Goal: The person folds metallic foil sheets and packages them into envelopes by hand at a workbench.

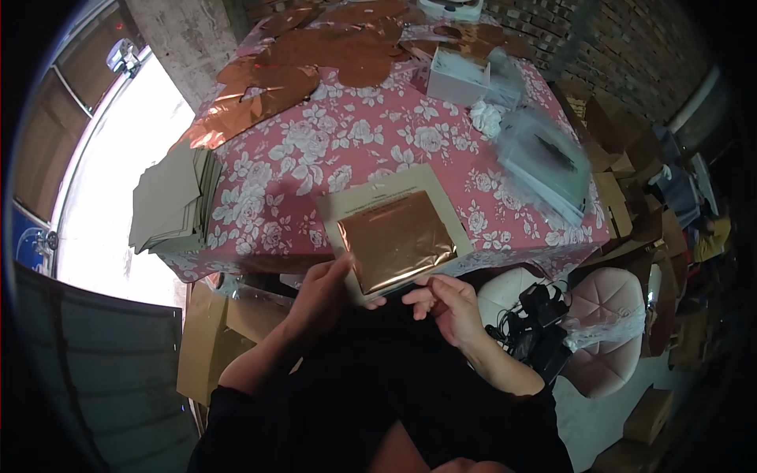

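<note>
I see the left hand (322, 285) angled toward one o'clock, fingers (376, 303) probably bent beneath; the right hand (451, 306), loosely curled, toward eleven; both forearms (505, 367) bare.

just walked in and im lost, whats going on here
The person's left hand grips a beige rectangular card with a shiny copper-coloured foil sheet over it. The right hand is at the card's lower edge; contact is unclear. A stack of grey-beige cards lies on the pink floral tablecloth, at the left.

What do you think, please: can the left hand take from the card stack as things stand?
Probably not: the left hand holds the foil-faced card, though the way to the card stack looks free.
</note>
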